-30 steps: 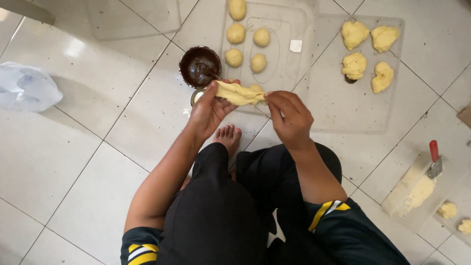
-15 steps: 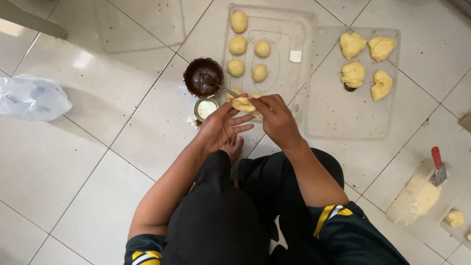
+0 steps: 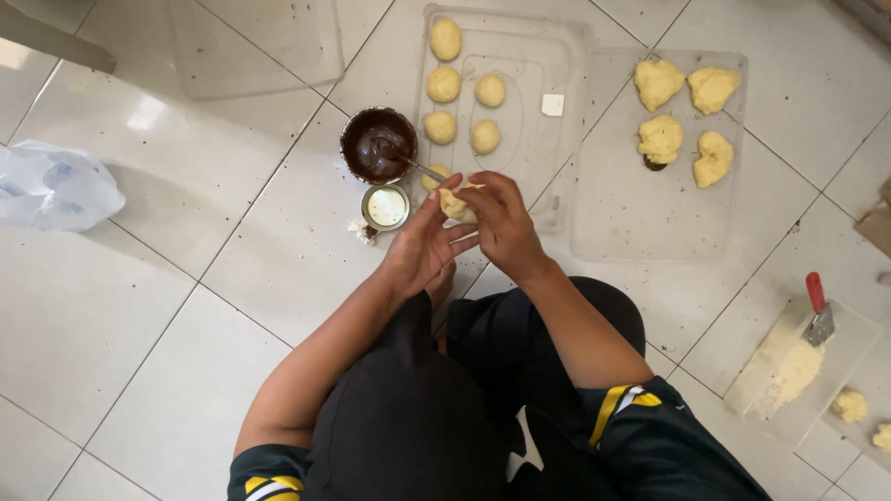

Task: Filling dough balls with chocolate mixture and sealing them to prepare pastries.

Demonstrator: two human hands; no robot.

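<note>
My left hand (image 3: 422,249) and my right hand (image 3: 501,223) meet over the floor and both pinch one piece of pale yellow dough (image 3: 455,202), folded small between the fingers. Just beyond them stands a dark bowl of chocolate filling (image 3: 377,145) with a spoon (image 3: 419,168) resting in it. A small round tin of white cream (image 3: 385,206) sits beside my left hand. Several round dough balls (image 3: 444,84) lie on a clear plastic tray (image 3: 557,56) past my hands.
A second clear tray (image 3: 650,213) to the right carries several rough dough pieces (image 3: 661,139). A red-handled scraper (image 3: 819,311) lies on a dough-smeared board (image 3: 789,371) at the right edge. A plastic bag (image 3: 51,186) lies far left on the tiled floor.
The dough was a long flat strip stretched between my hands; now it is folded into a small lump, and my hands have closed together around it.
</note>
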